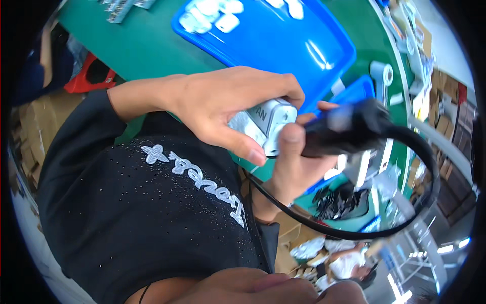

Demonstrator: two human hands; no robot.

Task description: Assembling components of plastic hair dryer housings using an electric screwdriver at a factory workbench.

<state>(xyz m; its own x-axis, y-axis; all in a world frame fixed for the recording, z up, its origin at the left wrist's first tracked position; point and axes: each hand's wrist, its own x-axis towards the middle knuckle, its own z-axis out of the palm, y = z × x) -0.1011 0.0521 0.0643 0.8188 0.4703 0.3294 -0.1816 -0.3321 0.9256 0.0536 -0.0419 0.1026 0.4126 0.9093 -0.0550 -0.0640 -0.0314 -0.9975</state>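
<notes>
Between my hands is a small silver-white box-shaped housing (275, 117), tilted, with dark printing on one side and small holes in its end. My left hand (217, 101) is closed round it, fingers over the top and thumb along the lower edge. My right hand (298, 172) comes up from below, its thumb pressed at the housing's end face. A blurred black cylindrical thing (344, 126) with a thick black cable (430, 177) lies across the right fingers and hides most of them. Whether the right hand grips that black thing too, I cannot tell.
A blue tray (334, 55) holding white plastic parts (202, 17) sits on the green table (121, 48). Metal pieces (119, 10) lie at the far left. A smaller blue bin (362, 91), a roll of tape (387, 75) and black cables (334, 200) are to the right. Another person (349, 266) is beyond.
</notes>
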